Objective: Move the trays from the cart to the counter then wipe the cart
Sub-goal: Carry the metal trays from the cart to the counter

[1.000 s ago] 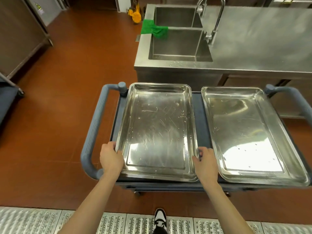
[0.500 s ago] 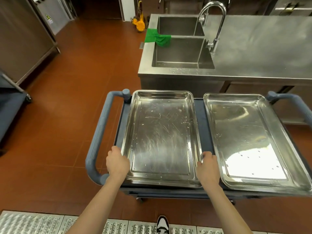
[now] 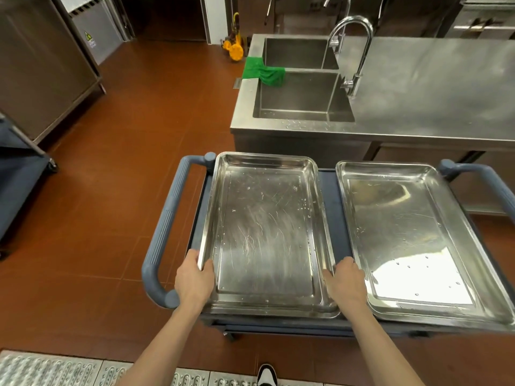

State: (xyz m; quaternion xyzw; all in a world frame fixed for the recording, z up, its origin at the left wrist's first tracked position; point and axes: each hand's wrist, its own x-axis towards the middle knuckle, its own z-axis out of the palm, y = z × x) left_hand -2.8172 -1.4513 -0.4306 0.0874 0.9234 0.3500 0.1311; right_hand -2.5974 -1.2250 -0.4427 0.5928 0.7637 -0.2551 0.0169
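Two shallow steel trays lie side by side on the top of a dark blue cart [image 3: 328,196]. My left hand [image 3: 195,280] grips the left rim of the left tray [image 3: 264,232] near its front corner. My right hand [image 3: 345,282] grips that tray's right rim, in the gap between the two trays. The right tray [image 3: 412,240] lies untouched, with water drops on its near end. Beyond the cart stands the steel counter [image 3: 434,87] with a bare top.
A double sink [image 3: 301,96] with a tall tap [image 3: 354,51] takes up the counter's left end, and a green cloth [image 3: 263,71] hangs over its rim. The cart has grey-blue handles at the left [image 3: 164,232] and right [image 3: 485,182]. Another dark cart [image 3: 16,174] stands at far left.
My view has tilted up and moved a little closer, so cart and counter sit lower in frame. Both hands have closed more firmly over the left tray's side rims.
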